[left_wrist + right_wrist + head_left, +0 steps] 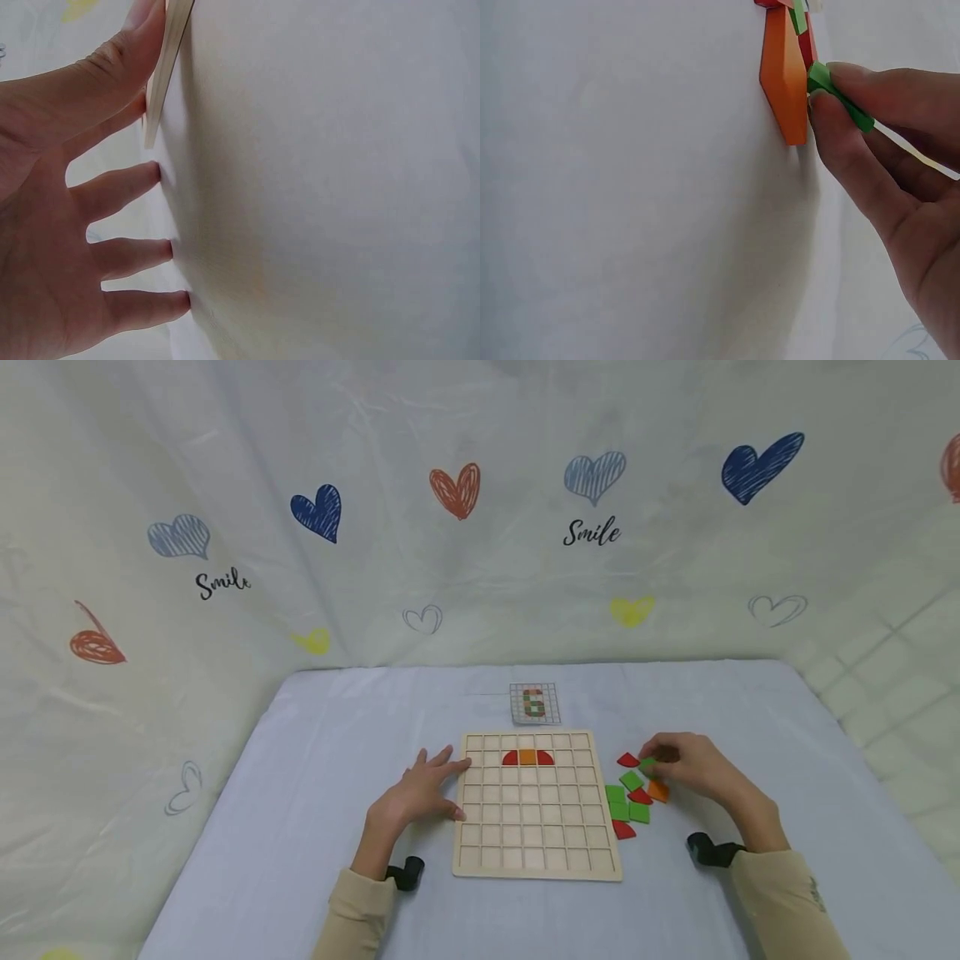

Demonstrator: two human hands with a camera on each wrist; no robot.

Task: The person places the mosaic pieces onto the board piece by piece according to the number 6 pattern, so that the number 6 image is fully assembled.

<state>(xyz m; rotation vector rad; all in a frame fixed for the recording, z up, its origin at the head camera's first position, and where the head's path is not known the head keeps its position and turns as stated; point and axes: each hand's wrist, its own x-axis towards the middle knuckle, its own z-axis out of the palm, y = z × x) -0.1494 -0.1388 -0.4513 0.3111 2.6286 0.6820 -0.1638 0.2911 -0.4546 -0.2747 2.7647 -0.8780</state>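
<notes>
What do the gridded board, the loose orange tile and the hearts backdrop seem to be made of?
Gridded board: probably wood, pale and matt, with fine lines along its edge. Loose orange tile: perhaps painted wood, possibly plastic; its colour is even and smooth. Hearts backdrop: likely plastic sheet or coated cloth, since its creases catch a slight shine.

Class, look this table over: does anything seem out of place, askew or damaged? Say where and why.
Nothing stands out. An orange tile and two red tiles sit in neighbouring cells of the board. The loose tiles lie at mixed angles by its right edge, but that looks like an ordinary supply.
</notes>
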